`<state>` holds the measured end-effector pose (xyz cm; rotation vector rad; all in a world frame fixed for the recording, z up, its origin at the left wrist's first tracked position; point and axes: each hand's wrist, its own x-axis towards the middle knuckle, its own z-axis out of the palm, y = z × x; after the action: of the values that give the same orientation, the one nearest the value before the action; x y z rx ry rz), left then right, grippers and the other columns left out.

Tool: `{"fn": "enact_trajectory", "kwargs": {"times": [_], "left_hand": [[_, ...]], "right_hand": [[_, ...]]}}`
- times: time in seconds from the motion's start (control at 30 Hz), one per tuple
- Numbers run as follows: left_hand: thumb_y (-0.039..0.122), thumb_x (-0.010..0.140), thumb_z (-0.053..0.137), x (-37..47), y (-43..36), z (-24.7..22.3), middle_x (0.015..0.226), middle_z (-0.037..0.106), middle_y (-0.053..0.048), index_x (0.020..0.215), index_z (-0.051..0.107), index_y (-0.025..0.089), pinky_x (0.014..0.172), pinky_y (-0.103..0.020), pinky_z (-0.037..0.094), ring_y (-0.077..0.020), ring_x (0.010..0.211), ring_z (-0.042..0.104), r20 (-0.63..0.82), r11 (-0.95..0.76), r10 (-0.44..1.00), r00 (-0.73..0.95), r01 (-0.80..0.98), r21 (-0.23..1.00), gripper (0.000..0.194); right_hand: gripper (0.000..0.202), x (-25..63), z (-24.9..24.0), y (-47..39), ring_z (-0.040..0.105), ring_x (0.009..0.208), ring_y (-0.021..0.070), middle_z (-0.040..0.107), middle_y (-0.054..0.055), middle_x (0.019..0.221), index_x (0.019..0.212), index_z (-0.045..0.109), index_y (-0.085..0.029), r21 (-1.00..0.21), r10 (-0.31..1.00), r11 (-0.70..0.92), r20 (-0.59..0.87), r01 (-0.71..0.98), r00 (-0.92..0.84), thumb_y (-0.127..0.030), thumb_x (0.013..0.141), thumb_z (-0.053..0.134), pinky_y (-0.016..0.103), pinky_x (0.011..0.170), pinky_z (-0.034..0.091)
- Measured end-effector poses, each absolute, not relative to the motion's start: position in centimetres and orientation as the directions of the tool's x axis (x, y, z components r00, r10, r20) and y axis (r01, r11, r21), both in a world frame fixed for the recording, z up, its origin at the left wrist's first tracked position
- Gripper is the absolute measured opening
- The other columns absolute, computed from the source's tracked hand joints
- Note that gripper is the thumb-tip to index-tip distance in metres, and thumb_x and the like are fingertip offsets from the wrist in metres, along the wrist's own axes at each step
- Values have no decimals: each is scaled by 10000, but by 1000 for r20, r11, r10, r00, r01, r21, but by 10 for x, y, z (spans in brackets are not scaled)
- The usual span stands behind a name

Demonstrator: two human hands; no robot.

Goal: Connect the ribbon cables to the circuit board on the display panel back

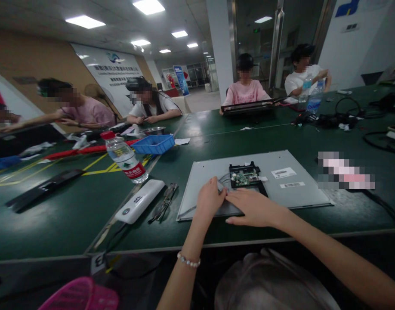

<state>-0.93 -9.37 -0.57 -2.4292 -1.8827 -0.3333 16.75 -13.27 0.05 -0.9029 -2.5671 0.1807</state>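
A flat grey metal-backed display panel (197,176) lies face down on the green table in front of me. On its back sits a black bracket (244,166) holding a green circuit board (245,178), with thin grey cables (225,177) at its left. My left hand (211,197) is closed in a pinch beside the board, over the cables; what is between its fingertips is too small to make out. My right hand (254,207) lies stretched over the bracket's lower part, thumb apart from the fingers. Its fingertips meet those of my left hand.
Left of the panel lie eyeglasses (165,202), a white power bank (141,201) and a tilted water bottle (124,159). Beyond are a blue tray (155,144) and a black bar-shaped part (45,189). A pink basket (83,295) stands below the edge. Several people sit around the table.
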Motion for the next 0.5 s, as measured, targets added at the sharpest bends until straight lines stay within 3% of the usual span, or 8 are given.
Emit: {"fn": "enact_trajectory", "kwargs": {"times": [0.1,0.17,0.23,0.33,0.5], "left_hand": [[410,875,482,-13,-95,-9,1074,623,-138,1154,468,156,883,-368,410,-277,1050,575,267,-300,925,271,951,77,378],[427,871,481,-13,-95,-12,1125,603,-143,1173,460,160,929,-390,383,-281,1113,537,291,-300,920,265,951,82,403],[412,862,496,-13,-94,-13,1182,576,-146,1206,440,159,946,-399,375,-279,1146,513,298,-297,920,255,949,103,431],[358,841,529,-11,-92,-13,1282,513,-144,1257,407,162,966,-414,368,-282,1189,475,321,-317,910,260,938,139,476],[274,828,546,-7,-88,-13,1339,464,-137,1293,389,168,1015,-427,342,-281,1244,420,413,-358,874,256,914,192,502]], "right_hand": [[455,199,19,-110,577,1077,250,600,104,1230,1276,519,-191,-348,718,695,381,629,-582,-412,879,501,385,913,441],[388,225,28,-88,583,1063,251,612,98,1208,1224,566,-187,-412,810,572,419,709,-410,-358,882,499,379,902,448],[324,249,29,-67,633,941,228,670,92,1085,1136,622,-175,-490,879,460,366,740,-304,-321,865,519,340,822,484],[258,277,14,-49,654,858,226,700,100,982,1014,675,-161,-549,939,341,237,763,-250,-296,842,539,332,772,496],[249,291,-13,-46,650,879,221,704,87,975,993,684,-168,-678,953,289,136,676,-271,-296,821,558,341,788,503]]}}
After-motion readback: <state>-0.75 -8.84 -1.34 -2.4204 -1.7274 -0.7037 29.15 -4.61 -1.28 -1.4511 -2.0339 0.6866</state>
